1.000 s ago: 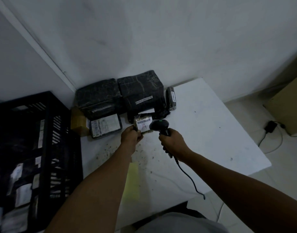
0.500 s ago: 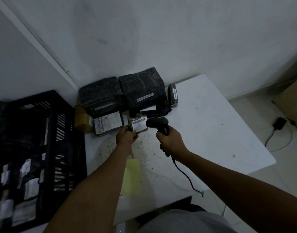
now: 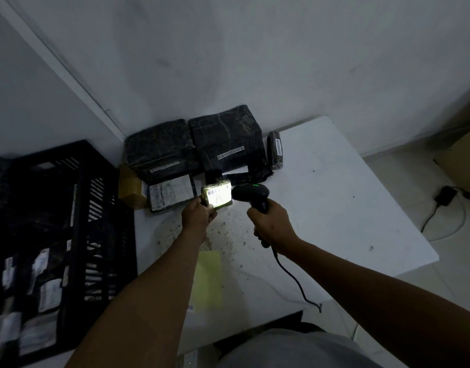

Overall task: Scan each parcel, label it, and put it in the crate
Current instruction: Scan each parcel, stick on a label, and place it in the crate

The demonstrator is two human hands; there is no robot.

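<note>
Lit up since before: small parcel (image 3: 218, 195), pinched by left hand (image 3: 197, 218). Gripped in right hand (image 3: 271, 224): scanner (image 3: 251, 193), near table's (image 3: 335, 208) back edge.

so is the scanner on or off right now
On: the barcode scanner in the right hand shows a green light and floods the small parcel in the left hand with bright light.

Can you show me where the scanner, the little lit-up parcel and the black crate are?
scanner (image 3: 251, 193), head view, top of its head.
parcel (image 3: 218, 197), head view, its lit label.
crate (image 3: 82, 181), head view, its right wall.
</note>
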